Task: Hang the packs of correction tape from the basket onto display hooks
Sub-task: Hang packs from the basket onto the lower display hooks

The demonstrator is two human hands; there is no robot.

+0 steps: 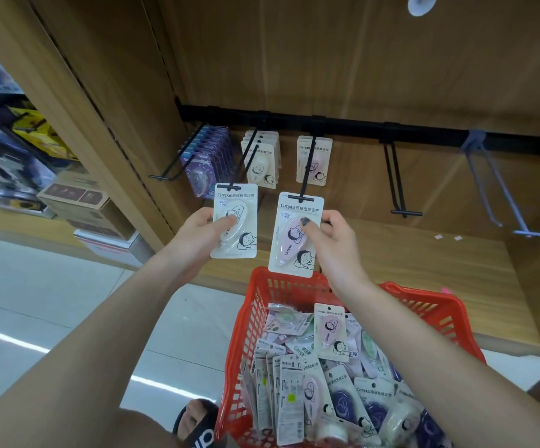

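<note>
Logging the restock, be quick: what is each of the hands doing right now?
Left hand: grips a white correction tape pack at a hook's tip.
Right hand: pinches a pink correction tape pack at the next hook's tip.

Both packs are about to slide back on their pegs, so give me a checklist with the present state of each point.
1. Left hand grips the white-dispenser card pack: ok.
2. Right hand pinches the pink-dispenser card pack: ok.
3. White pack's slot at its black wire hook tip: ok.
4. Pink pack's slot at its black hook tip: ok.
5. Slots fully threaded: cannot tell.
6. Red plastic basket holds more packs: ok.
</note>
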